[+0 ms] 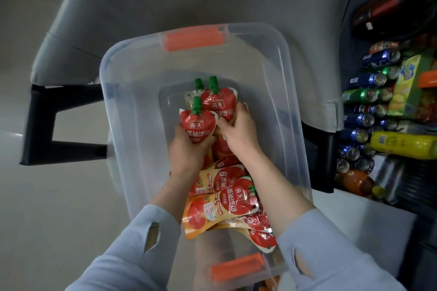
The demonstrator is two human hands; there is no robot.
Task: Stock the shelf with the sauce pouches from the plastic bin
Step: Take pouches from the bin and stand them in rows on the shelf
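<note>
A clear plastic bin (272, 59) with orange latches stands below me. Inside it, my left hand (186, 151) grips one red sauce pouch (197, 125) with a green cap, held upright. My right hand (238, 130) is closed around two more red pouches (218, 101), green caps pointing away from me. Several other sauce pouches (227, 198), red and orange, lie piled flat at the near end of the bin under my forearms. The far half of the bin's floor is bare.
A dark shelf (350, 7) runs along the right, packed with drink cans (364, 120), a yellow bottle (402, 144), an orange bottle (357, 182) and a yellow-green box (406, 82). A grey panel on a black frame (37, 125) stands at left.
</note>
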